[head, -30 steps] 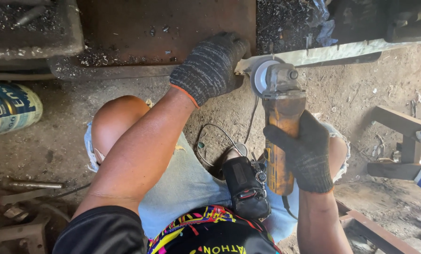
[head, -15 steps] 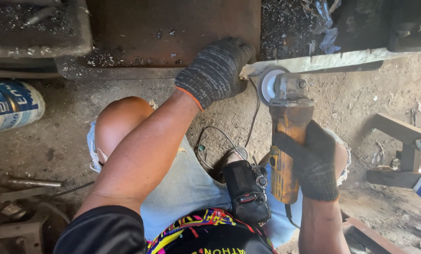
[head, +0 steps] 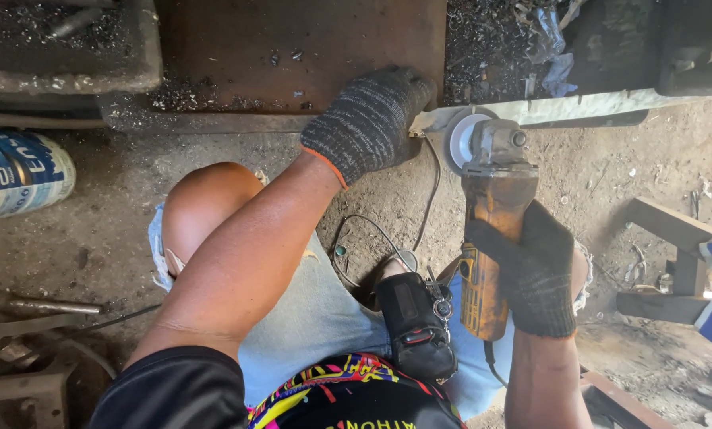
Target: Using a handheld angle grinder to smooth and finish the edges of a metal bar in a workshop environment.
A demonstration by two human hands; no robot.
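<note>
A blue-and-white can point(head: 18, 175) lies on its side at far left; its contents cannot be seen. The grinder point(head: 491, 230) has a worn yellow body and grey head, its disc against the pale metal bar point(head: 578, 110). The gloved right hand point(head: 531, 274) is wrapped tightly around the body. The gloved left hand point(head: 368, 123) presses flat, fingers curled, on the rusty plate point(head: 292, 48).

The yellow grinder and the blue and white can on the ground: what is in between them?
In the head view, between the grinder and the can lie the person's bent knee and left forearm, with dusty ground beside the can.
</note>
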